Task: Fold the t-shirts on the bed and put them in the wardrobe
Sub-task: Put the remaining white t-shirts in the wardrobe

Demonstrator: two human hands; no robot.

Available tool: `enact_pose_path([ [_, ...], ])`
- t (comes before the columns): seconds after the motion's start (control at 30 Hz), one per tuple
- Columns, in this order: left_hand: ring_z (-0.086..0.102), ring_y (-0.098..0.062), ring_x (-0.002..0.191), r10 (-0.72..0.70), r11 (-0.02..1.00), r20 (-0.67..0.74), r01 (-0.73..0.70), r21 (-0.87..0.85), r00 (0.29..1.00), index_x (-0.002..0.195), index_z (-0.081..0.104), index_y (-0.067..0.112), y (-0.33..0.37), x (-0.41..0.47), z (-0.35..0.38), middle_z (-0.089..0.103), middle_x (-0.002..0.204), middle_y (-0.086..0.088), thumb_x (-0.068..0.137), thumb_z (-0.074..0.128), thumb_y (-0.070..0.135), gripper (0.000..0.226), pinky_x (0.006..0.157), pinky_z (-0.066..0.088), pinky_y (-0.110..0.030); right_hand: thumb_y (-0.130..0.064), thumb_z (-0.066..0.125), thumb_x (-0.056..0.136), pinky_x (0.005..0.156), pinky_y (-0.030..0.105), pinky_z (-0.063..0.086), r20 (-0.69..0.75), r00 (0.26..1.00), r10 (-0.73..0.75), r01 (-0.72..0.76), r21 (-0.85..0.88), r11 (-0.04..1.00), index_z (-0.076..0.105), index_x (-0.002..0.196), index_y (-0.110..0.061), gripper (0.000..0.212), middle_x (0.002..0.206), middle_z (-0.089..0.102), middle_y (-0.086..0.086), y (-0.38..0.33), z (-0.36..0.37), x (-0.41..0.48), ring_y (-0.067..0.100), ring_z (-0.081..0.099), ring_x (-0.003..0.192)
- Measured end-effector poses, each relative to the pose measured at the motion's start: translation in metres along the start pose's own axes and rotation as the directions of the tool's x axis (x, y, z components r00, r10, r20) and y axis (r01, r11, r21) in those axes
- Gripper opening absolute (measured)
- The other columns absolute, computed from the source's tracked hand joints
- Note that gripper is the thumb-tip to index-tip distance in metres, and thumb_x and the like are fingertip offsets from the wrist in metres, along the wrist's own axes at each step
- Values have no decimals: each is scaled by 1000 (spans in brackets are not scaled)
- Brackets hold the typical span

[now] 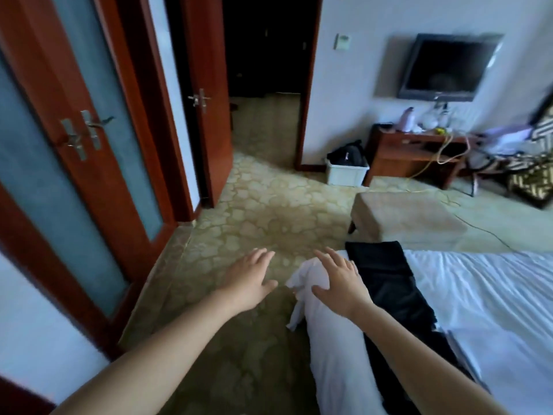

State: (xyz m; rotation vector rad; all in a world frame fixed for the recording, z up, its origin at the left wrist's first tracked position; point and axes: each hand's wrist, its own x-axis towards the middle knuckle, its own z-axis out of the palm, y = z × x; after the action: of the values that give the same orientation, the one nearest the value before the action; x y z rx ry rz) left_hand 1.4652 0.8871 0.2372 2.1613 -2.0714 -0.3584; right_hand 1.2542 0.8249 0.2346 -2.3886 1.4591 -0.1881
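Forearms out front, my left hand open-fingered above carpet, right hand splayed flat on bunched white cloth at bed corner, beside black garment.

floor: patterned carpet | left: red-brown glazed doors | wall: television | below: wooden desk | beige footstool

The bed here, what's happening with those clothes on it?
A person stands at the corner of the bed with both arms stretched out. The right hand, fingers spread, is on or just above a crumpled white garment at the bed's edge. The left hand is open over the carpet, holding nothing. A black garment lies on the bed beside the white one, which is not folded yet.
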Motion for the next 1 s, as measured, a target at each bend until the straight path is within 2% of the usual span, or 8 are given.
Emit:
enact_pose_path([
  [0.2,3,-16,151,296,953,122,-301,21,947,156,10,24,51,100,7,6,164,4,100,44,44,68,117,18,-40,-37,60,90,122,42,5,-107,953,283,-279,51,959,15,155,-30,78,163,10,-1,60,-19,4,21,6,150],
  [0.43,5,-15,150,569,815,207,-580,-7,796,156,12,23,105,169,23,9,163,3,100,45,45,69,119,13,-35,-36,60,90,119,41,20,-167,808,565,-541,170,824,16,154,-33,78,162,12,-1,96,-19,-12,25,13,148],
  [0.53,6,-14,150,638,759,232,-651,-26,734,156,14,24,129,181,42,12,163,3,99,45,48,69,119,16,-34,-36,59,90,118,40,22,-169,736,656,-628,193,754,17,154,-34,77,162,14,-1,109,-15,-31,27,17,146],
  [0.77,7,-15,150,767,608,311,-790,-75,561,155,14,23,200,187,79,13,163,2,99,44,48,68,120,15,-33,-34,59,92,119,39,14,-173,576,799,-755,262,602,19,153,-33,73,163,11,-1,158,-17,-75,27,12,148],
  [0.9,8,-15,150,782,582,345,-806,-110,519,155,14,22,248,190,101,13,163,2,99,44,49,69,119,16,-33,-34,59,92,119,38,15,-166,538,827,-789,246,562,18,154,-33,75,163,11,-2,203,-27,-98,25,15,148],
  [1.0,12,-14,149,779,585,365,-800,-130,510,154,17,20,287,195,118,17,161,3,99,43,49,67,117,23,-34,-36,59,91,118,38,19,-133,540,831,-801,223,556,16,154,-34,77,163,11,-2,251,-34,-110,26,16,147],
])
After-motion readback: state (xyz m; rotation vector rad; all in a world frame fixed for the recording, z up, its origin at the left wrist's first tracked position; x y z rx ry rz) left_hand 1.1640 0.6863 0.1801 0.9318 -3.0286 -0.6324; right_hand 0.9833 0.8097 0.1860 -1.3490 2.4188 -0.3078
